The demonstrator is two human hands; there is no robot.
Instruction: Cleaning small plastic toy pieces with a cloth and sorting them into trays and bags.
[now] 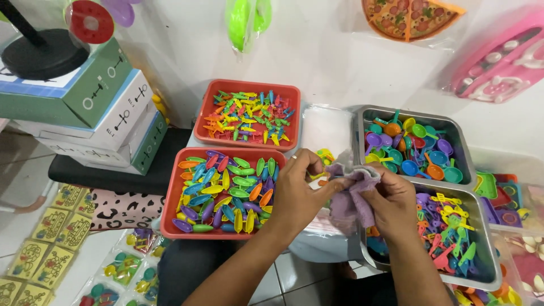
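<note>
Forearms enter from 6 o'clock. Left hand point(297, 195) and right hand point(394, 204) both pinch a lilac cloth point(354, 195) at frame centre, fingers pressed into its folds; a small yellow toy piece point(324, 155) sits at the left fingertips. Best to keep the cloth bunched tight around the piece. Red tray of boat shapes point(170, 224) at 9 o'clock, second red tray point(201, 127) at 11, metal trays point(362, 122) at 2–4.

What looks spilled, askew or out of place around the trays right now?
Nothing stands out. The two red trays and two metal trays keep their toy pieces inside; both hands, left hand and right hand, hold a lilac cloth between them.
</note>
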